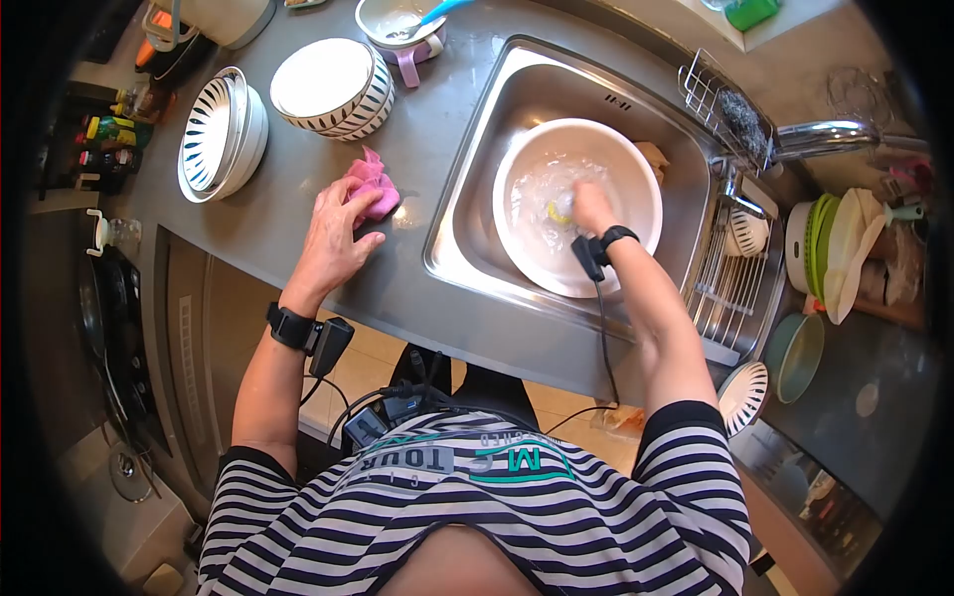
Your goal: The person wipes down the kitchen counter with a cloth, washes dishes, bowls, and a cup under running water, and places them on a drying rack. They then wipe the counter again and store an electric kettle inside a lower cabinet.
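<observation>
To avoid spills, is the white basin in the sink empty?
Not empty: the white basin holds water, with ripples and glints beside the right hand; how full, I can't tell.

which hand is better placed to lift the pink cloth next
The left hand, most likely: its fingers touch the pink cloth on the counter, while the right hand is inside the white basin in the sink, farther from the cloth.
</observation>
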Demonstrator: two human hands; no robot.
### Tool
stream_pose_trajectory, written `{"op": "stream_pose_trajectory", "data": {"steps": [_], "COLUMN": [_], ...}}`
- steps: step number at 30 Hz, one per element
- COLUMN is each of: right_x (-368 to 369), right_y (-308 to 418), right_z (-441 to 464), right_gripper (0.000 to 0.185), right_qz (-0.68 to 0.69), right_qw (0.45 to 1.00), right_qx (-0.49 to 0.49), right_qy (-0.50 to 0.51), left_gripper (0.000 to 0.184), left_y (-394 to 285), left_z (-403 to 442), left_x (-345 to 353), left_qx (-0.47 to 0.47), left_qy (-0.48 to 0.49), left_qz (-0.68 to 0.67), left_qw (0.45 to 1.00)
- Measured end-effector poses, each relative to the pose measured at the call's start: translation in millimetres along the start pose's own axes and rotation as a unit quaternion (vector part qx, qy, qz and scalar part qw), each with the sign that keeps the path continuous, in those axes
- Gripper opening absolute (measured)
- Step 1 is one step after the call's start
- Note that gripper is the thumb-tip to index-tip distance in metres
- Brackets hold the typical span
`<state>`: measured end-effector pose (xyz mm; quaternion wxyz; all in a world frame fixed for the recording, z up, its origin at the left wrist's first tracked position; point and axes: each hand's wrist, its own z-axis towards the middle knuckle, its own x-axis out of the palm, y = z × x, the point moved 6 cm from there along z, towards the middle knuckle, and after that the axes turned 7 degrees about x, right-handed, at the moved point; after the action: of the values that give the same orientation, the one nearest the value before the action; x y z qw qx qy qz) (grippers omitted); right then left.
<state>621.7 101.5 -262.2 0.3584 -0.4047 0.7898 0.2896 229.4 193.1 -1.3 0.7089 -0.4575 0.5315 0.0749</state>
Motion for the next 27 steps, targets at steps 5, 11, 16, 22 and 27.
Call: {"op": "stream_pose_trajectory", "data": {"steps": [5,11,16,22,27], "right_x": [-33,25,-19,-48,-25], "right_y": [17,8,-7,0,-31], "right_z": [-43,-58,-98,-171,-189], "right_gripper": [0.081,0.074,0.039,0.024,0.025], "right_qz": [0.032,-0.097,0.466,0.655,0.461], "right_qw": [0.989,0.989,0.863,0.741,0.879], "right_qx": [0.098,-0.061,0.034,0.113,0.114], "right_qy": [-0.102,0.090,0.192,0.098,-0.044], "left_gripper": [0.052,0.052,0.051,0.052,0.052], "left_y": [-2,-2,2,5,5], "left_z": [2,-1,-2,-1,0], "left_x": [-5,6,3,6,8], "left_qx": [0.008,-0.003,0.012,0.013,0.022], "left_qy": [-0.004,0.014,0.006,0.001,0.011], "left_qz": [0.009,-0.025,-0.001,-0.017,-0.001], "left_qw": [1.000,1.000,1.000,1.000,1.000]}}
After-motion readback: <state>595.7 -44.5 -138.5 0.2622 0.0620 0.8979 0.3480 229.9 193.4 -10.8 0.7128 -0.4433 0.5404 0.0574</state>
